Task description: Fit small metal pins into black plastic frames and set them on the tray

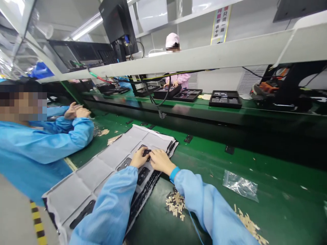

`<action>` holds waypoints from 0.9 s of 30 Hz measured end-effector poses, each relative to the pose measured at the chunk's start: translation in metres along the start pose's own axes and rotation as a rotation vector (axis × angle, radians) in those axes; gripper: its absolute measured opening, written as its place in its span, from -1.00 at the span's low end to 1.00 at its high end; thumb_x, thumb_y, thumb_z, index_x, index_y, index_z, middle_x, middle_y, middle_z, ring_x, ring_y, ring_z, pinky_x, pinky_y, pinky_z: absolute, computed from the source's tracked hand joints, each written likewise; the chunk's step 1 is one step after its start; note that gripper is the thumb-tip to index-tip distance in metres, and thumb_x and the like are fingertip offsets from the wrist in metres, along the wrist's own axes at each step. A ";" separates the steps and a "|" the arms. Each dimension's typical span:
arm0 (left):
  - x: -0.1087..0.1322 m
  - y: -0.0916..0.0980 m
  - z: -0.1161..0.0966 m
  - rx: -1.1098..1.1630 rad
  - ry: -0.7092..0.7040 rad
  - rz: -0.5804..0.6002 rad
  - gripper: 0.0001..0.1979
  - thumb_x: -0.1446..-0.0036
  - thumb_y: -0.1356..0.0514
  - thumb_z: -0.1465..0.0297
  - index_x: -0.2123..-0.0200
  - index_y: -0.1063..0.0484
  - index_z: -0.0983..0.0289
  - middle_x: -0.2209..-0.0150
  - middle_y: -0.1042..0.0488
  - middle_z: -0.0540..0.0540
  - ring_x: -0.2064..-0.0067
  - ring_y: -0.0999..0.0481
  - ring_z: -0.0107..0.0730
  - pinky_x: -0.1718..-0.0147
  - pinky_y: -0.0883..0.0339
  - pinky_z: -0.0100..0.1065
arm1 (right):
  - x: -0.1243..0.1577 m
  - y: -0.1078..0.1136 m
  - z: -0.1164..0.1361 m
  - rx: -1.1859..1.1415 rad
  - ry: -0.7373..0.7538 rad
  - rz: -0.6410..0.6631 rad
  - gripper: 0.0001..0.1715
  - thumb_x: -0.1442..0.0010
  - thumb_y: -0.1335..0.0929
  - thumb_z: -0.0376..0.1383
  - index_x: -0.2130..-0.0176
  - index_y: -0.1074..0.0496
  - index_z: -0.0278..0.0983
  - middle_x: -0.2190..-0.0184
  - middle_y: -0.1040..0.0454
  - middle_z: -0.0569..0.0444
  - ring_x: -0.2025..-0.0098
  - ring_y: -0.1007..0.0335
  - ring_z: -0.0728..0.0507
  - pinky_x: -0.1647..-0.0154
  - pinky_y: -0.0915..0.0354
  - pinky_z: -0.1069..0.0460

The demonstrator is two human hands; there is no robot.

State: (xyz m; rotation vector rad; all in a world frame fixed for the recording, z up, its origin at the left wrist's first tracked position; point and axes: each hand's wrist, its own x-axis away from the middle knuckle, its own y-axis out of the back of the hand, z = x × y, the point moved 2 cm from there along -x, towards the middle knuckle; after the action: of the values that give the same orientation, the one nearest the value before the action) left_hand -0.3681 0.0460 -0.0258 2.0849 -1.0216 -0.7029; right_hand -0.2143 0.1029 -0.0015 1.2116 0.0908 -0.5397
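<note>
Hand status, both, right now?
Left hand: fingers curled at a small black part; cannot tell if gripping.
Right hand: fingers bent over the same part; cannot tell if holding it.

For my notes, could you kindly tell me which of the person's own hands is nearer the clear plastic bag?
The right hand is nearer, with the clear plastic bag off to its right. The left hand is farther away, on the right hand's other side.
</note>
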 end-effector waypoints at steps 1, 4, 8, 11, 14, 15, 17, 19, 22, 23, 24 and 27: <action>-0.001 -0.001 0.000 0.029 0.001 0.007 -0.67 0.06 -0.18 0.35 0.17 -0.40 0.29 0.44 -0.48 0.05 0.33 -0.52 -0.25 0.29 -0.40 -0.25 | -0.001 -0.004 0.004 0.006 -0.006 0.005 -0.77 -0.14 -0.29 -0.31 0.17 -0.38 -0.34 0.18 -0.43 -0.11 0.07 -0.27 -0.25 0.03 -0.16 -0.12; -0.003 -0.002 0.000 0.118 -0.013 0.047 -0.65 0.00 -0.09 0.38 0.11 -0.36 0.34 0.43 -0.49 0.07 0.35 -0.54 -0.27 0.31 -0.42 -0.25 | 0.003 -0.006 0.006 0.020 -0.054 -0.007 -0.75 -0.14 -0.28 -0.33 0.16 -0.37 -0.40 0.18 -0.43 -0.18 0.06 -0.25 -0.29 0.02 -0.14 -0.17; -0.008 -0.005 -0.005 0.212 -0.064 0.114 -0.57 0.04 -0.09 0.44 0.03 -0.31 0.33 0.34 -0.52 0.08 0.26 -0.55 -0.30 0.21 -0.41 -0.27 | 0.018 0.012 0.001 0.005 -0.113 -0.050 -0.72 -0.17 -0.29 -0.28 0.13 -0.37 -0.38 0.10 -0.39 -0.17 -0.01 -0.22 -0.27 -0.04 -0.12 -0.15; -0.010 -0.008 -0.010 0.233 -0.064 0.102 -0.54 0.10 -0.15 0.48 0.04 -0.32 0.32 0.31 -0.51 0.10 0.19 -0.54 -0.28 0.14 -0.39 -0.23 | 0.042 0.035 -0.008 -0.035 -0.166 -0.087 -0.70 -0.18 -0.29 -0.27 0.07 -0.35 -0.32 0.00 -0.33 -0.13 -0.05 -0.20 -0.23 -0.04 -0.16 -0.11; -0.008 -0.007 -0.011 0.228 -0.015 0.025 -0.54 0.16 -0.18 0.53 0.09 -0.36 0.30 0.24 -0.49 0.14 0.12 -0.50 -0.21 0.12 -0.38 -0.19 | 0.082 0.066 -0.019 -0.104 -0.198 -0.097 -0.70 -0.21 -0.27 -0.30 0.04 -0.34 -0.30 0.04 -0.37 -0.08 0.00 -0.29 -0.17 0.00 -0.23 -0.05; -0.006 -0.004 -0.011 0.228 0.003 -0.006 -0.56 0.16 -0.19 0.53 0.11 -0.38 0.29 0.20 -0.48 0.15 0.09 -0.49 -0.20 0.11 -0.38 -0.19 | 0.099 0.078 -0.021 -0.129 -0.205 -0.093 -0.70 -0.22 -0.26 -0.30 0.03 -0.34 -0.29 0.07 -0.40 -0.07 0.03 -0.32 -0.15 0.01 -0.25 -0.03; -0.003 0.006 -0.009 0.231 0.033 -0.065 -0.62 0.13 -0.17 0.52 0.13 -0.40 0.29 0.12 -0.45 0.18 0.04 -0.45 -0.19 0.09 -0.36 -0.20 | 0.136 0.103 -0.025 -0.169 -0.226 -0.091 -0.71 -0.25 -0.22 -0.29 0.03 -0.34 -0.29 0.11 -0.43 -0.07 0.08 -0.38 -0.15 0.04 -0.29 -0.04; 0.002 0.021 -0.006 0.242 0.055 -0.110 -0.67 0.07 -0.15 0.48 0.14 -0.41 0.29 0.08 -0.44 0.18 0.03 -0.44 -0.20 0.08 -0.35 -0.22 | 0.180 0.127 -0.028 -0.248 -0.290 -0.090 -0.72 -0.26 -0.21 -0.23 0.06 -0.37 -0.21 0.11 -0.45 -0.01 0.08 -0.39 -0.15 0.03 -0.30 -0.05; 0.013 0.044 0.000 0.280 0.083 -0.096 -0.73 0.02 -0.14 0.42 0.20 -0.44 0.29 0.16 -0.51 0.15 0.14 -0.51 -0.25 0.16 -0.39 -0.27 | 0.253 0.156 -0.033 -0.310 -0.472 -0.075 -0.72 -0.22 -0.24 -0.13 0.12 -0.43 -0.10 0.07 -0.45 0.04 0.01 -0.36 -0.20 -0.05 -0.27 -0.10; 0.017 0.051 0.001 0.297 0.094 -0.071 -0.76 0.03 -0.16 0.40 0.23 -0.46 0.29 0.23 -0.54 0.14 0.20 -0.53 -0.27 0.20 -0.40 -0.28 | 0.277 0.162 -0.037 -0.322 -0.557 -0.100 -0.71 -0.18 -0.26 -0.09 0.15 -0.46 -0.09 0.09 -0.47 0.03 0.02 -0.38 -0.23 -0.05 -0.28 -0.12; 0.021 0.056 0.003 0.315 0.107 -0.045 -0.78 0.03 -0.17 0.38 0.26 -0.47 0.30 0.29 -0.55 0.13 0.24 -0.54 -0.28 0.24 -0.41 -0.30 | 0.300 0.166 -0.041 -0.335 -0.650 -0.142 -0.69 -0.12 -0.29 -0.04 0.20 -0.48 -0.08 0.14 -0.50 0.02 0.06 -0.41 -0.27 -0.01 -0.33 -0.14; 0.027 0.067 0.006 0.349 0.158 0.000 -0.81 0.03 -0.21 0.35 0.32 -0.48 0.32 0.38 -0.56 0.11 0.31 -0.55 -0.30 0.31 -0.41 -0.33 | 0.354 0.164 -0.058 -0.421 -0.892 -0.321 -0.59 0.00 -0.32 0.07 0.25 -0.49 -0.09 0.22 -0.54 -0.04 0.18 -0.48 -0.33 0.04 -0.38 -0.20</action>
State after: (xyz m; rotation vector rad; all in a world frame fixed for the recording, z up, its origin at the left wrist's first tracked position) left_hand -0.3876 -0.0079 0.0178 2.3930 -1.1163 -0.3703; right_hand 0.1791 0.0724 -0.0044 0.4689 -0.3516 -1.2325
